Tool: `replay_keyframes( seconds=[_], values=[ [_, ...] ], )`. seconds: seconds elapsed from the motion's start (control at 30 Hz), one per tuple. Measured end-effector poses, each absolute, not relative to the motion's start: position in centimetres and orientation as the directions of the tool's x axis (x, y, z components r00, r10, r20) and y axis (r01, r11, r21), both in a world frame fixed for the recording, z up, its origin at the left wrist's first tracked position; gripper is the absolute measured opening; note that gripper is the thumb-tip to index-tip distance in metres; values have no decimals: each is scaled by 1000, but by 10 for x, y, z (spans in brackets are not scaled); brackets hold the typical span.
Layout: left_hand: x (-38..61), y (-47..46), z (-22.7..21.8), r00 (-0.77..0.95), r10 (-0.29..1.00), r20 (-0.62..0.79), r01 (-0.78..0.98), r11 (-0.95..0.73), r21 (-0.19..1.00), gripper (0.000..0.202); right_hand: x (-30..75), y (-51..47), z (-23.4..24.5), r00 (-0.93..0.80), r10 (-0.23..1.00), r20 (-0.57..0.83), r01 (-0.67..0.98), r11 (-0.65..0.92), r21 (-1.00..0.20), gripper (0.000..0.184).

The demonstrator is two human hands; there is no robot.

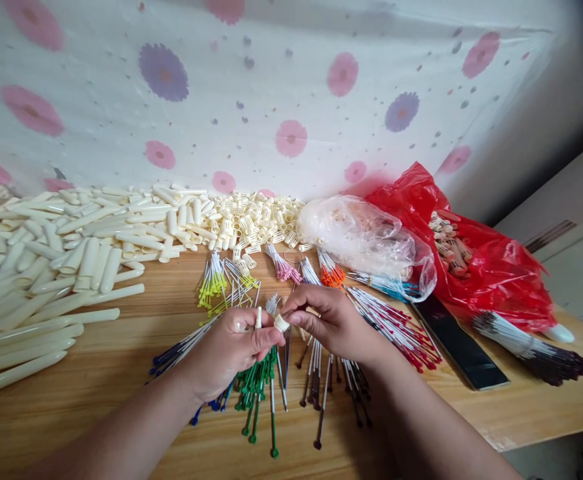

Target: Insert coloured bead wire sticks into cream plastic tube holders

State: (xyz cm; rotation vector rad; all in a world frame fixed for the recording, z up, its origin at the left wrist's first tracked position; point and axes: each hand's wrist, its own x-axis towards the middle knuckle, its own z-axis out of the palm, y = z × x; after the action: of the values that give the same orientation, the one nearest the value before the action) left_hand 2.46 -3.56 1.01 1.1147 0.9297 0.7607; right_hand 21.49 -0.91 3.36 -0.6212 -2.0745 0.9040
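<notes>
My left hand [244,340] is closed around small cream plastic pen parts. A short thin cream stem [258,318] stands up between its fingers, and a cream slotted-looking piece [281,323] sits at the fingertips. My right hand [328,320] meets it there, thumb and forefinger pinched on that same piece; its inner end is hidden. Beneath the hands lie pen refills with coloured sliders: green ones [258,387], dark brown ones [316,380] and red ones [401,330]. Yellow ones [214,283], pink ones [284,267] and orange ones [330,270] fan out behind.
Cream pen barrels [86,260] pile up along the left and back, beside a heap of slotted cream pieces [256,217]. At the right are a clear plastic bag [356,230], a red bag [496,273], a black phone [461,343] and a dark-tipped refill bundle [534,347].
</notes>
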Motion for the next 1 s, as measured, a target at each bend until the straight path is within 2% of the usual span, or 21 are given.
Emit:
replay_keyframes(
  seconds=[0.1,0.2,0.4,0.63,1.0],
  values=[
    [21,-36,11,569,789,-231,-137,368,920,36,217,-11,38,-598,636,487,54,639,-768,9],
    [19,-38,11,632,750,-196,-202,404,892,33,218,-12,38,-580,622,526,4,648,-761,8],
    [21,-37,11,599,778,-188,-235,396,888,30,219,-9,33,-533,636,557,9,663,-749,8],
    [22,-36,11,577,789,-210,-194,382,903,31,218,-9,37,-565,604,563,18,691,-723,10],
    [21,-36,16,532,811,-244,-149,374,915,33,216,-11,35,-535,653,536,-51,609,-792,10]
  ],
)
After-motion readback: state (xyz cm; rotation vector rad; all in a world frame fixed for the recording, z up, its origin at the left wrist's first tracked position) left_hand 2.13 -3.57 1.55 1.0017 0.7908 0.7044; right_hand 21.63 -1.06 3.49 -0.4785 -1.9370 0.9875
